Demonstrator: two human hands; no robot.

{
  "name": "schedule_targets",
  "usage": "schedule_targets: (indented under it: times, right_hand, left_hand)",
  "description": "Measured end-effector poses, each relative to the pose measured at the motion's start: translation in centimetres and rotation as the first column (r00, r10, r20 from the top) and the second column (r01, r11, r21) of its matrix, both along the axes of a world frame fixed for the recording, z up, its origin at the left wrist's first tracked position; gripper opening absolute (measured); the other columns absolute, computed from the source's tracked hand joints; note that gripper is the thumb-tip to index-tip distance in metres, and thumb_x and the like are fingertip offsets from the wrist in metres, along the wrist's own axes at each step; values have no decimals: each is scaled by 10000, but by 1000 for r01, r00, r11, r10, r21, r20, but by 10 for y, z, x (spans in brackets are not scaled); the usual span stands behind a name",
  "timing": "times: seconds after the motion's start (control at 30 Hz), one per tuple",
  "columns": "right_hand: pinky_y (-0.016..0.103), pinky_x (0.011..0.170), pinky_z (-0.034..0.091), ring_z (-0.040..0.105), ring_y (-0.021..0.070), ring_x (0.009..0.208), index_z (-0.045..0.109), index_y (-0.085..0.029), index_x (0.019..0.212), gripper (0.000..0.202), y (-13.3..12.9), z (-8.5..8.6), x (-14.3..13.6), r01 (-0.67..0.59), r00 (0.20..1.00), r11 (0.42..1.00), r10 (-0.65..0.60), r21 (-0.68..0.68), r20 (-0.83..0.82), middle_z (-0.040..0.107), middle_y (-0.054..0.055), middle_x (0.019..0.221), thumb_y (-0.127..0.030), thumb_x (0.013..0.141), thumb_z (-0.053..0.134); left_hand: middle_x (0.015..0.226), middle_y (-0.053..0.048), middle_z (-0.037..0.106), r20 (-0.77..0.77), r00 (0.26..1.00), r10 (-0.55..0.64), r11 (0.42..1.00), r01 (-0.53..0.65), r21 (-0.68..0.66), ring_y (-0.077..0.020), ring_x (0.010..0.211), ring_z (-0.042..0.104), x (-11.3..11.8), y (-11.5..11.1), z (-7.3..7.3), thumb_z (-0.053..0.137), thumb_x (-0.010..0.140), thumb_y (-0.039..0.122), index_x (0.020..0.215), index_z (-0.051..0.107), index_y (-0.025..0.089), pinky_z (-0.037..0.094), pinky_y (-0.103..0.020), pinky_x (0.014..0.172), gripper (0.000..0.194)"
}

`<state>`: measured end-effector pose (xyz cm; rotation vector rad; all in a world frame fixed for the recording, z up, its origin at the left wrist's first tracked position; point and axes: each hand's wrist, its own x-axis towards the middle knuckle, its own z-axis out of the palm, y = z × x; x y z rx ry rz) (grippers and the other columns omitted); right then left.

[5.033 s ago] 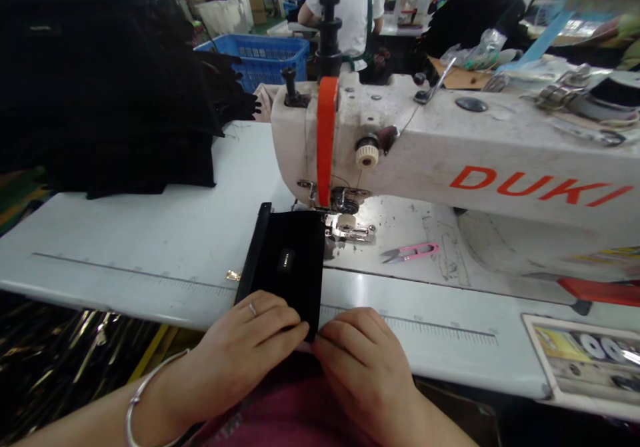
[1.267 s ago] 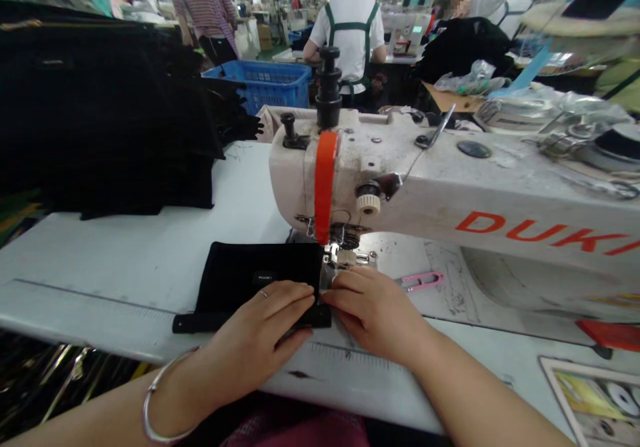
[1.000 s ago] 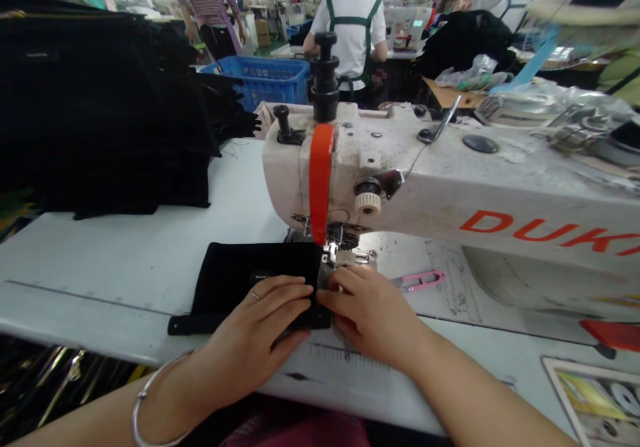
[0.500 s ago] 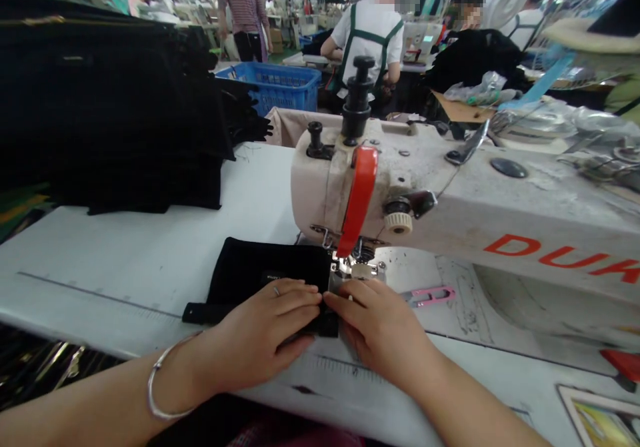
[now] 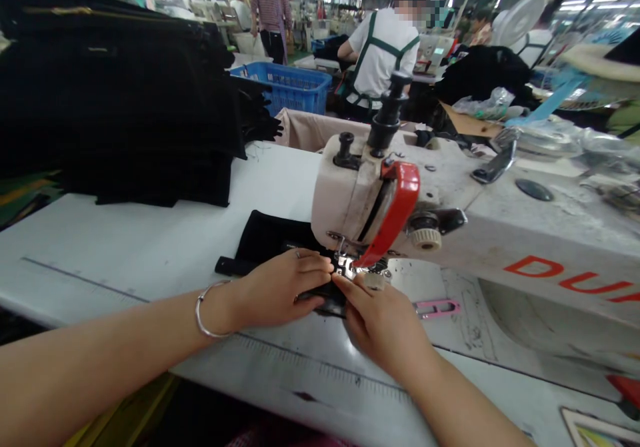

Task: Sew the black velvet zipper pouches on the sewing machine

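Observation:
A black fabric piece (image 5: 267, 234) lies on the white table, its right edge at the presser foot of the sewing machine (image 5: 370, 187). My left hand (image 5: 285, 284), with a ring and a bracelet at the wrist, presses on the fabric, fingers together and pointing right. Close to the needle area, my right hand (image 5: 377, 314) has its fingertips on the fabric's right edge, its thumb tucked low. The fingertips of both hands nearly meet just in front of the presser foot. What lies under the right fingers is partly hidden.
Pink thread snips (image 5: 437, 308) lie right of my right hand. A large stack of black fabric (image 5: 125, 100) fills the back left. Behind the machine are a blue basket (image 5: 295, 86) and a person in a white shirt (image 5: 383, 50).
The black fabric and my left hand have moved away from me, toward the presser foot, and the fabric has turned slightly. My right hand stays by the needle area. The view has shifted.

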<state>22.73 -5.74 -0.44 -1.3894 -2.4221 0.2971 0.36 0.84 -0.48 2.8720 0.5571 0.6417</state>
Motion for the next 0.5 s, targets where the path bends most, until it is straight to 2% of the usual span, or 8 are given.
schedule_targets:
  times: [0.2,0.33,0.43,0.5]
  right_hand:
    - [376,772,521,603,254,901,584,-162,1289,425,1,-5,-2,57,998,997,-59,54,35,645,116,1049,-111,882,475]
    - [378,783,515,584,255,923,603,-154,1220,358,0,-5,-1,55,995,994,-47,92,-84,638,121,1051,-105,892,467]
    - [395,820,492,549,264,960,616,-147,1151,270,1,0,4,120,983,981,-96,153,-155,625,120,1050,-131,914,488]
    - [400,803,472,533,264,919,639,-155,1028,167,3,3,7,170,982,969,-151,178,-114,628,106,980,-173,939,499]
  left_hand:
    - [1158,-113,669,-53,999,-12,999,9,-52,-254,1121,609,3,17,1,555,966,286,1158,617,131,502,-422,988,255]
    - [1206,-113,664,-56,998,-30,997,26,-72,-250,1189,580,-1,25,0,519,998,287,1182,643,141,472,-437,1041,266]
    - [1168,-94,691,7,999,-31,996,32,-87,-235,1149,605,-8,33,-1,547,989,286,1167,670,157,492,-427,1018,252]
    - [1123,-72,714,75,997,-24,992,33,-123,-201,1093,633,-13,38,-2,562,983,272,1135,687,164,517,-382,984,225]
